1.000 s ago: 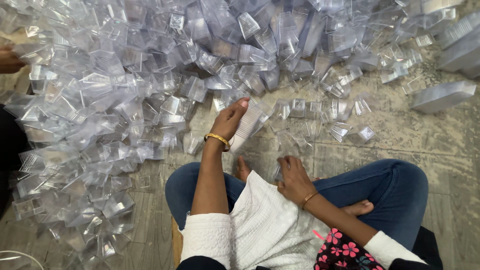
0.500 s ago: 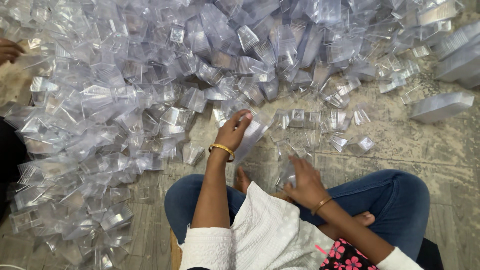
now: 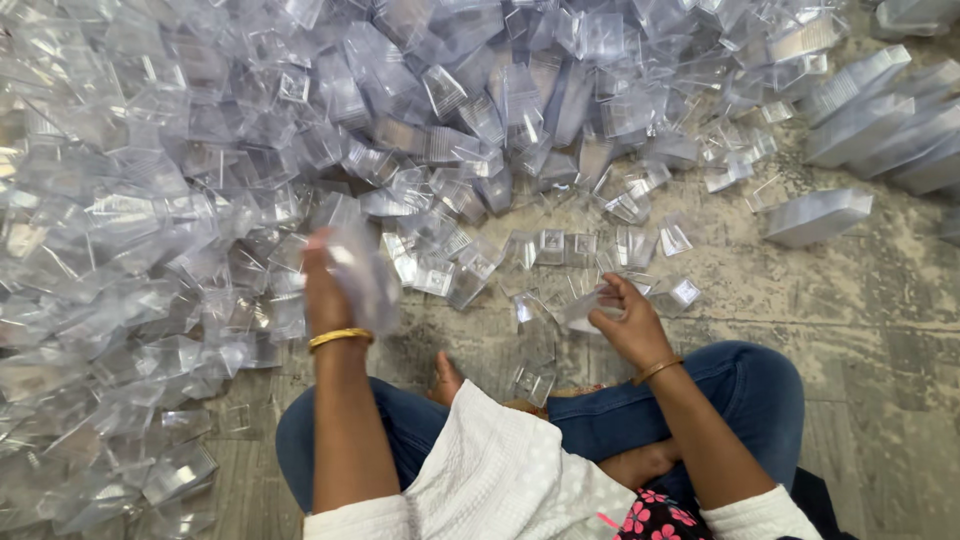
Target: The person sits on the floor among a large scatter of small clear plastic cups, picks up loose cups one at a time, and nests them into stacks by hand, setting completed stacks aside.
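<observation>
The left hand (image 3: pixel 328 285) is closed around a clear plastic box (image 3: pixel 365 275), lifted off the heap (image 3: pixel 200 200) and blurred. The right hand (image 3: pixel 630 325) pinches a second clear piece (image 3: pixel 580 310) above the floor (image 3: pixel 800 290), near the stacked packs (image 3: pixel 818 216).

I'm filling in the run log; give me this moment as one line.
left hand: holds blurred clear plastic piece | right hand: pinches clear plastic piece | pile of clear boxes ahead | flat stacks at right
</observation>
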A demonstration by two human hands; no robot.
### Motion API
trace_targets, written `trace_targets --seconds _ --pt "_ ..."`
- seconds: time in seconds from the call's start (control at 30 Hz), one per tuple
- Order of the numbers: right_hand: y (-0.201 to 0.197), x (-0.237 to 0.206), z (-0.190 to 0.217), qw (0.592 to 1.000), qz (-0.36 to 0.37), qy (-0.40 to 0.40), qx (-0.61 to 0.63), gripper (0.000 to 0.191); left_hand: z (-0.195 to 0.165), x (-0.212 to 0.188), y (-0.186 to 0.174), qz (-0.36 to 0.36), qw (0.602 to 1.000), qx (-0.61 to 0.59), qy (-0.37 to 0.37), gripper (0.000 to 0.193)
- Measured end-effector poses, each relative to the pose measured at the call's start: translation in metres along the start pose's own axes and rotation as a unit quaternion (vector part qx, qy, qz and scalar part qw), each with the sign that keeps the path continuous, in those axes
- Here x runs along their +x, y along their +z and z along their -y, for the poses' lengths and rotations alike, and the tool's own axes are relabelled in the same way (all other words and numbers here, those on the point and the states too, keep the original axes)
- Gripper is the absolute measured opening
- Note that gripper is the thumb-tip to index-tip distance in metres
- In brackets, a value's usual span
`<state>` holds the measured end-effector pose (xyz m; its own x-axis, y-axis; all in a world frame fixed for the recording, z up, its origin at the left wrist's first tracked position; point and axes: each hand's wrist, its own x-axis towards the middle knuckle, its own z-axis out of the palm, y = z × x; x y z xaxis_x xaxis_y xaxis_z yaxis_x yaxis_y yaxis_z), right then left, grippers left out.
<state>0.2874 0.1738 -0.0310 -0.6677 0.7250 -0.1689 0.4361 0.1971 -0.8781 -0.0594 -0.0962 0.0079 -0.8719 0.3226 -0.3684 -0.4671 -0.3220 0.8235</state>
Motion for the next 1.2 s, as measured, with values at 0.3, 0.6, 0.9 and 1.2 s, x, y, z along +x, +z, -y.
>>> trace_targets --seconds 0.3,0.6,0.9,1.2 --pt "0.009 0.026 0.055 0.970 0.063 0.118 0.205 0.071 0.073 -0.054 0.073 0.345 0.790 0.506 -0.033 0.057" --pt "0.032 0.025 0.076 0.939 0.150 0.132 0.281 0.051 0.057 -0.066 0.092 0.425 0.790 0.436 -0.072 0.067" --pt "0.043 0.033 -0.013 0.840 0.147 -0.155 -0.500 0.027 0.037 -0.056 0.090 0.322 0.882 0.337 -0.072 0.066" --pt "0.020 0.053 0.009 0.865 0.189 -0.051 -0.461 0.035 0.040 -0.053 0.088 0.336 0.884 0.320 -0.050 0.063"
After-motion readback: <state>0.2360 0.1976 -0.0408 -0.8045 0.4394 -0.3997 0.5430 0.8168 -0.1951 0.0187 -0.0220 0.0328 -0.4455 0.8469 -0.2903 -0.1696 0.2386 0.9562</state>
